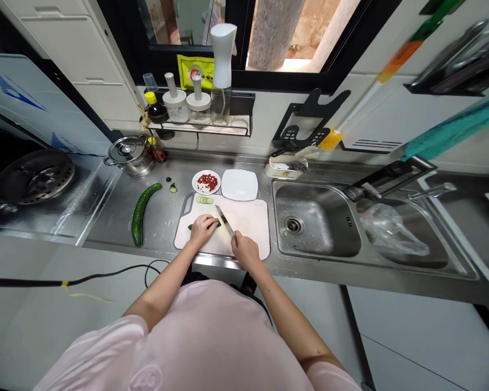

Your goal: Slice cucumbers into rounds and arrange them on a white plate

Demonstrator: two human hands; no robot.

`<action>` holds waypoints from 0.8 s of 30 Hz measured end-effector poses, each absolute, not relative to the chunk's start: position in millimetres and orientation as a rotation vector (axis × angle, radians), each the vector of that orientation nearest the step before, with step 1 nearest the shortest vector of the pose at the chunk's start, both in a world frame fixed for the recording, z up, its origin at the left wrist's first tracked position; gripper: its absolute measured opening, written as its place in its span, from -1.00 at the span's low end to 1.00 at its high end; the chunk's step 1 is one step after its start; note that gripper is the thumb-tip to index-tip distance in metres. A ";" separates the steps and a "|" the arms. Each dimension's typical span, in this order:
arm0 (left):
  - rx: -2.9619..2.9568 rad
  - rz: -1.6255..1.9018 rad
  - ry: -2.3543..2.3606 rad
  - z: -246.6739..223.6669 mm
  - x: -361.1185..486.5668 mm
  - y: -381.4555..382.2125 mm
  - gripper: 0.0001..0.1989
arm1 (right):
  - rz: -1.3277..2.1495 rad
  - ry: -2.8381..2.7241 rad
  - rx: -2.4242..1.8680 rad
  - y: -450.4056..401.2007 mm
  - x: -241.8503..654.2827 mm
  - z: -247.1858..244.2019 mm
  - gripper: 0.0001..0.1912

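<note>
My left hand [202, 230] is closed over a piece of cucumber [190, 227] on the white cutting board [244, 217]; most of the piece is hidden under the fingers. In my right hand [245, 248] is a kitchen knife [225, 220], its handle in the fist and its blade pointing up and left, just right of the cucumber's end. Several round cucumber slices [204, 200] lie overlapping at the board's upper left. Behind the board stand a white plate [239, 184] and a small dish [195, 187] of chopped red pieces [207, 182].
A whole cucumber [138, 214] and some cut ends [173, 188] lie on the steel counter to the left. Farther left are a lidded pot [131, 156] and a frying pan [32, 174]. A double sink [318, 217] with a plastic bag [393, 228] is at the right.
</note>
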State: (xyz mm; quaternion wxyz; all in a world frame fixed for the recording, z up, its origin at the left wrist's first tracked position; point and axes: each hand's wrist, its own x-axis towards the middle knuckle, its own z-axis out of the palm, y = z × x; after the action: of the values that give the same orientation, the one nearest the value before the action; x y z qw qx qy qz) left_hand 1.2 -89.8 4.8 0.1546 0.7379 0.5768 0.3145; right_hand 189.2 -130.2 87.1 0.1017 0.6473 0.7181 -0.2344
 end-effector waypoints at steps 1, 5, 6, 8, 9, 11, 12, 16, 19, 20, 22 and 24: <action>2.126 0.898 1.645 3.4 1.0 -89.5 -0.79 | -0.693 2.124 1.902 -129.5 187.6 87.1 -0.70; 2.170 0.896 1.611 -1.6 -0.4 -89.3 -0.79 | -0.676 2.179 1.886 -128.0 184.2 84.7 -0.71; 2.174 0.891 1.609 -2.5 -0.6 -89.4 -0.79 | -0.672 2.190 1.882 -127.7 183.7 84.2 -0.71; 2.174 0.879 1.612 -4.0 -0.9 -89.6 -0.78 | -0.673 2.195 1.874 -127.3 182.9 83.6 -0.71; 2.173 0.872 1.614 -4.4 -0.9 -89.7 -0.78 | -0.676 2.188 1.872 -127.2 182.5 83.7 -0.71; 2.177 0.861 1.614 -5.1 -0.8 -89.6 -0.77 | -0.682 2.169 1.872 -126.9 181.6 84.3 -0.71; 2.179 0.857 1.614 -5.3 -0.8 -89.5 -0.77 | -0.682 2.160 1.874 -126.8 181.1 84.6 -0.71; 2.180 0.841 1.623 -5.5 -0.5 -89.4 -0.77 | -0.674 2.148 1.882 -126.8 180.1 84.6 -0.71; 2.182 0.833 1.625 -5.6 -0.4 -89.4 -0.76 | -0.669 2.163 1.877 -126.8 180.1 83.6 -0.73; 2.184 0.834 1.623 -5.6 -0.4 -89.4 -0.76 | -0.670 2.165 1.874 -126.7 180.1 83.4 -0.73; 2.187 0.831 1.623 -5.8 -0.4 -89.3 -0.76 | -0.678 2.164 1.869 -126.5 180.1 83.1 -0.74; 2.185 0.820 1.629 -5.9 -0.5 -89.2 -0.76 | -0.682 2.163 1.864 -126.2 179.9 82.7 -0.74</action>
State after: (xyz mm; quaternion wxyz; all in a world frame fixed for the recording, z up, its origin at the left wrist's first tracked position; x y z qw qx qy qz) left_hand -0.5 -89.2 -5.9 0.1469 0.7594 0.5661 0.2851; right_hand 179.9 -126.2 82.7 0.1026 0.6315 0.7330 -0.2312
